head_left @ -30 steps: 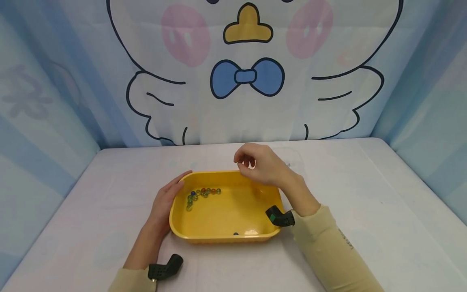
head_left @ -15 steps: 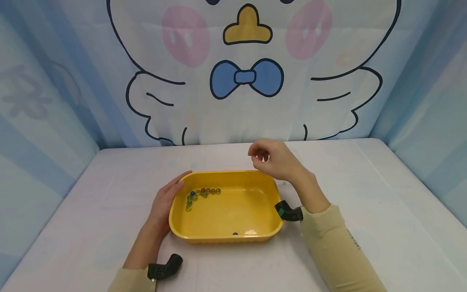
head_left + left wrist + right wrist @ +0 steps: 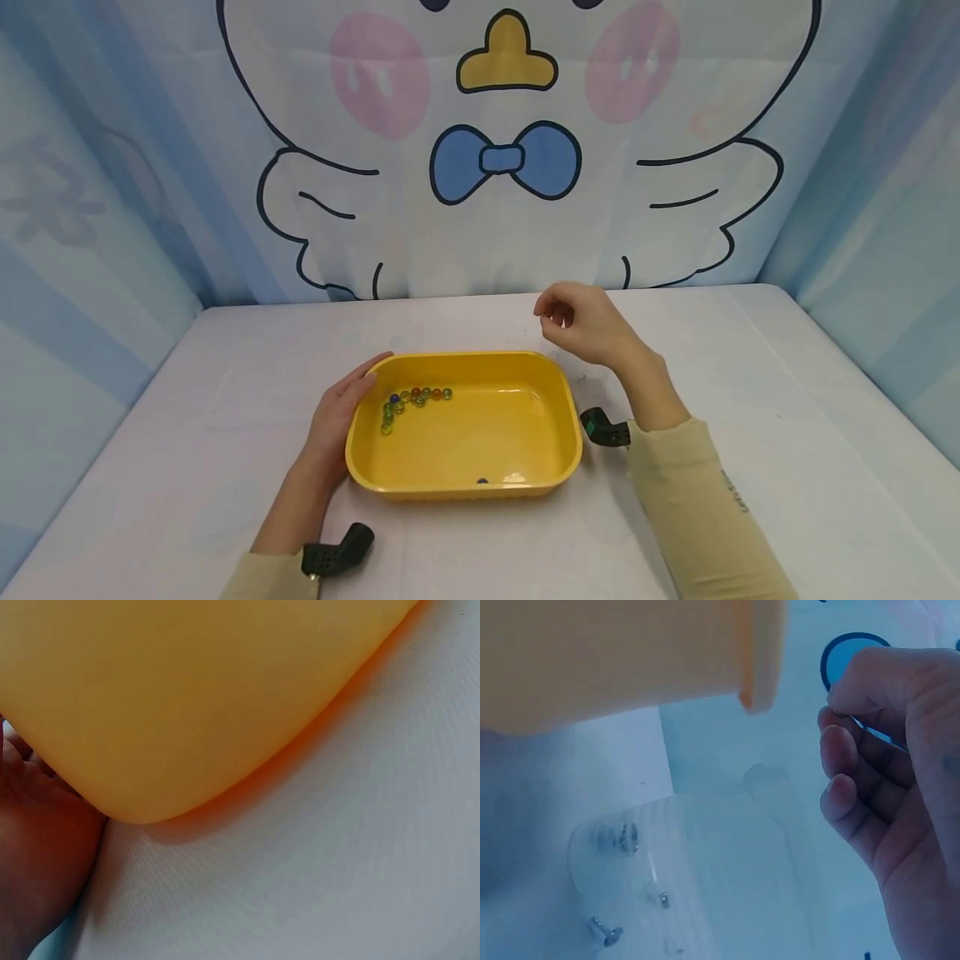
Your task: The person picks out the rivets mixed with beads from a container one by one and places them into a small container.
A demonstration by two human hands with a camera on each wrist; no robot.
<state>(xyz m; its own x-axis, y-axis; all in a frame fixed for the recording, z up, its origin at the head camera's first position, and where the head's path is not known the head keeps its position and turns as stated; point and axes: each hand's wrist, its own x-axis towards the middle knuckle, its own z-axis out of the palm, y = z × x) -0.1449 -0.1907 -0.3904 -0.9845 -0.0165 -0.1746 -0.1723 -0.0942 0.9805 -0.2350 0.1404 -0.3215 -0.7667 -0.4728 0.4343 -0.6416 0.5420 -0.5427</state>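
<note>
Resting my left hand (image 3: 341,417) flat against the left side of the yellow tub (image 3: 555,392), fingers straight along its wall, not curled round anything. I'd guess that's just to keep it from sliding about on the table (image 3: 750,433). From the left wrist view you mostly get the tub's rounded outer corner (image 3: 187,712) and a bit of my palm pressed up to it.

Inside the tub there's a little string of marbles (image 3: 412,398) bunched near the far left corner, close to my fingertips: green ones, a blue one, a red or orange one. One dark marble (image 3: 483,481) sits on its own by the near wall, well apart from the rest.

Further back, my right hand (image 3: 581,325) hovers above the table just past the tub's far right corner. Its fingers are curled in with the thumb meeting the fingertips, like a pinch, but honestly I can't tell whether anything's in there; the right wrist view only shows curled fingers (image 3: 855,780) and no marble.

Under that hand the right wrist view shows a clear container (image 3: 697,870) on the table, with something small and dark inside.
</note>
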